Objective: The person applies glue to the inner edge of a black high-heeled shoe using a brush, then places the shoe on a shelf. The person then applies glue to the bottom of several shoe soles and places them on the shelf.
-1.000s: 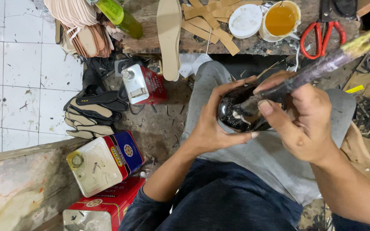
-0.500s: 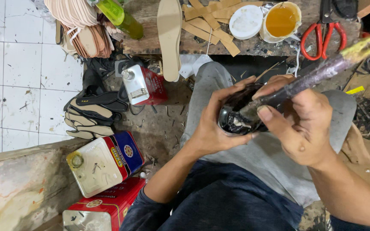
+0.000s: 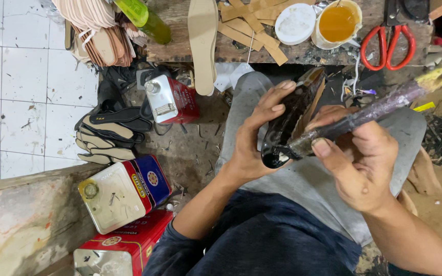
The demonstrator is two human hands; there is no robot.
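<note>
My left hand point(image 3: 256, 138) grips a glossy black shoe point(image 3: 288, 122) over my lap, sole side turned toward my right. My right hand point(image 3: 360, 163) is closed round a long dark stick-like tool point(image 3: 379, 110) with a yellowish far end. The tool's near tip presses against the shoe's lower end, between both hands. My grey trousers point(image 3: 308, 184) lie under the shoe.
A wooden bench point(image 3: 303, 48) ahead carries a tub of yellow glue point(image 3: 337, 23), a white lid point(image 3: 295, 23), red scissors point(image 3: 387, 43), tan strips and an insole point(image 3: 203, 43). Tins point(image 3: 124, 194) and stacked soles point(image 3: 109, 135) sit on the floor at left.
The shoe has been turned more upright in my left hand. My right hand has drawn the tool's tip down to the shoe's lower end.
</note>
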